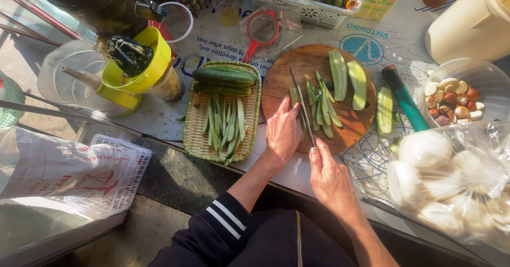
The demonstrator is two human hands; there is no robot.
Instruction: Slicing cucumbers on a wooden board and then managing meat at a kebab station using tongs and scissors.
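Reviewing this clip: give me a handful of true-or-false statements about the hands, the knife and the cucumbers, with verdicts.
1. The right hand holds a knife over the round wooden cutting board. True.
2. The left hand rests on the woven tray. False: it presses down a cucumber piece on the board beside the blade.
3. Whole cucumbers lie in the woven tray above a heap of cut strips. True.
4. The cucumber halves on the board are still unpeeled and whole. False: they are cut lengthwise, with pale insides showing.
5. A tool with a green handle lies to the right of the board. True.
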